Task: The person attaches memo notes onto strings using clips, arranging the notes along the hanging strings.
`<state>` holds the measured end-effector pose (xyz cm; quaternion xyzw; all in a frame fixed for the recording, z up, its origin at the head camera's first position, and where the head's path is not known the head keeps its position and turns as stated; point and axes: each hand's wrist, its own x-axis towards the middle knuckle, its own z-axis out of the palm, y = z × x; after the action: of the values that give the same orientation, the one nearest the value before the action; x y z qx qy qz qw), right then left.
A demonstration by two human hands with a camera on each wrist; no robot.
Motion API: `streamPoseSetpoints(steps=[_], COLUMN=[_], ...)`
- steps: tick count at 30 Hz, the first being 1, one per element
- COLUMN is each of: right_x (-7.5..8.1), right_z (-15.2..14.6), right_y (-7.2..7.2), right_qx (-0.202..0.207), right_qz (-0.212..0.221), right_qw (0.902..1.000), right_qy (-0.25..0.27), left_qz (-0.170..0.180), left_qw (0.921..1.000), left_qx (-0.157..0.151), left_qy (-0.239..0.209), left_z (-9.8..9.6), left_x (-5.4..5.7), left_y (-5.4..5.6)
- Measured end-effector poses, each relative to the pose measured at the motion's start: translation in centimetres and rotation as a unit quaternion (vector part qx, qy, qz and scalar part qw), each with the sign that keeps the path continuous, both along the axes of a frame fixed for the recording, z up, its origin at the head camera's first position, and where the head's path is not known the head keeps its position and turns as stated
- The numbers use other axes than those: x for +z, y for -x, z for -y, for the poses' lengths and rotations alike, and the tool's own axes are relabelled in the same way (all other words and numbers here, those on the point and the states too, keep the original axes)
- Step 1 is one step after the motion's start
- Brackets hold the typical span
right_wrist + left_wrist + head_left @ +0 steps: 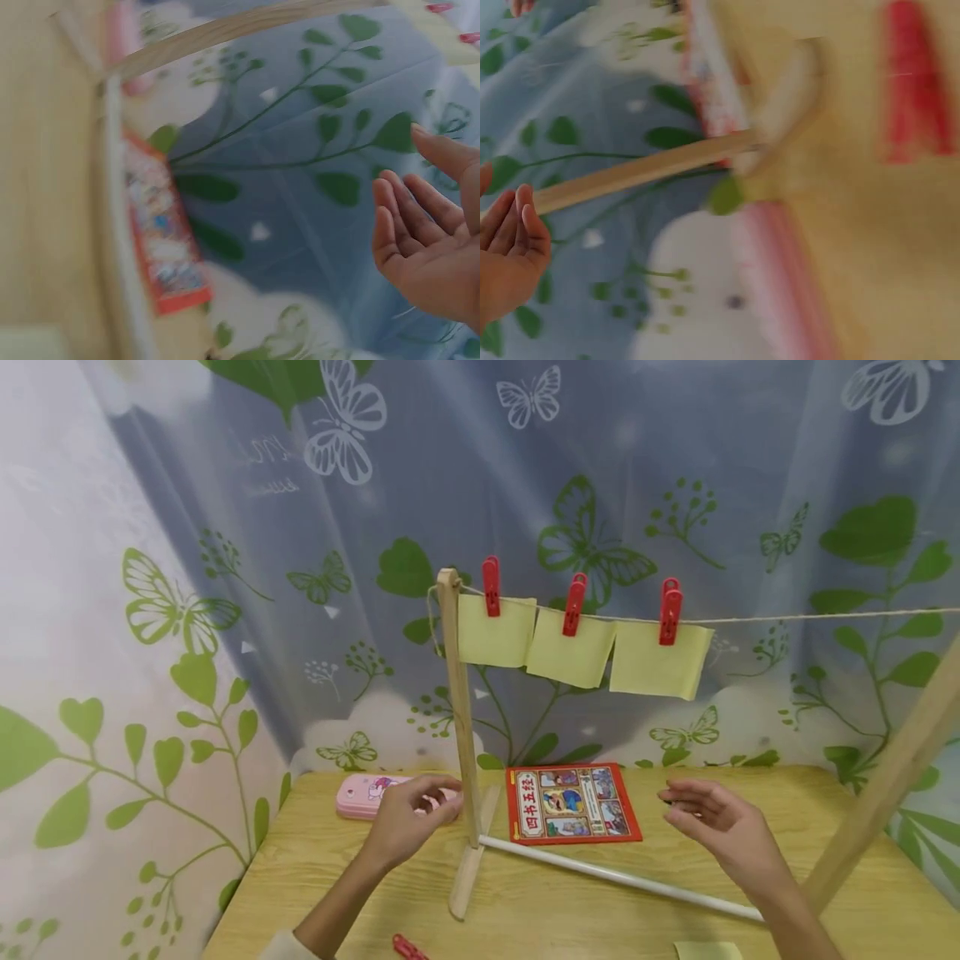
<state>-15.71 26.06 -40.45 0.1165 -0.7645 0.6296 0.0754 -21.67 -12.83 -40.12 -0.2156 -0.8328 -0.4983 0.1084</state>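
Note:
My left hand (412, 822) hovers beside the left wooden post (461, 710), fingers loosely bent with nothing in them. My right hand (723, 827) is held in the air to the right of a red book (573, 802); its relaxed fingers are bare in the right wrist view. Above both hands a string (787, 617) runs from the post toward the right. Three yellow paper squares hang side by side on it: a left sheet (495, 639), a middle sheet (570, 652) and a right sheet (660, 664). Red clothespins (575, 604) fix them to the string.
A pink case (360, 797) lies behind my left hand. A white rod (622, 875) joins the post's wooden foot (468, 877) to the right post (885, 785). Near the front edge lie a loose red clothespin (408, 947) and a yellow sheet (707, 951). A patterned curtain (450, 460) hangs behind.

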Motion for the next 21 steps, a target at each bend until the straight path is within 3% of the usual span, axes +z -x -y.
streamPoseSetpoints(steps=[2, 6, 11, 15, 21], right_x=[-1.3, -4.2, -7.2, -8.8, -10.9], right_z=[-0.2, -1.1, -3.0, -4.7, -6.6], right_y=[-0.3, -0.9, -1.5, -1.8, -2.2], right_qx=[0.004, 0.053, 0.138, 0.179, 0.219], right_qz=[0.018, 0.061, 0.139, 0.183, 0.204], right_qw=[0.9987, 0.9904, 0.9680, 0.9518, 0.9420], right_qy=[-0.047, -0.112, -0.156, -0.169, -0.153], left_qz=[0.026, 0.085, 0.156, 0.203, 0.294], left_qw=[0.9991, 0.9925, 0.9799, 0.9685, 0.9428], left_qx=[-0.007, -0.030, -0.072, -0.095, -0.118], left_qy=[0.033, 0.082, 0.101, 0.108, 0.105], left_z=[1.0, 3.2, 6.0, 7.6, 8.7], left_x=[-1.6, -4.0, -6.4, -8.2, -10.4], left_y=[-0.3, -1.0, -2.0, -2.7, -3.6])
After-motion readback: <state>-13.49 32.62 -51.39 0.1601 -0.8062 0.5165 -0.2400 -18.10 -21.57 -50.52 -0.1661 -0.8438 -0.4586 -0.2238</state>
